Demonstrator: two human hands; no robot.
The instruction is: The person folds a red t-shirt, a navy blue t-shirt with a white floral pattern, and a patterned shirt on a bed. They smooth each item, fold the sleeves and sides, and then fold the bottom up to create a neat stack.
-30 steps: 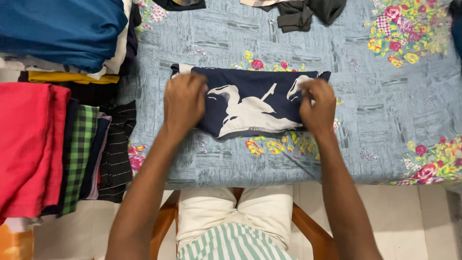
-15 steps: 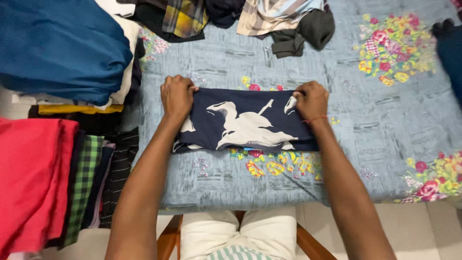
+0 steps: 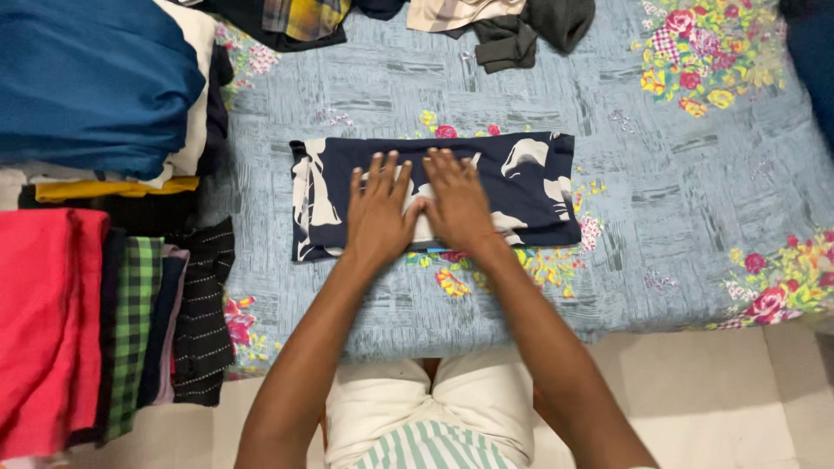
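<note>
Seen from above, a person's left hand and right hand lie flat, fingers spread, side by side on the middle of a folded navy garment with a white print. It rests on a grey-blue floral bedsheet. Stacks of folded clothes (red, green check, blue) sit at the left; loose clothes lie at the far edge.

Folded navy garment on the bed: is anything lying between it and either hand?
No. Both the left hand and the right hand lie flat, palms down, directly on the middle of the folded navy garment, side by side. Nothing visible sits between hands and cloth.
</note>
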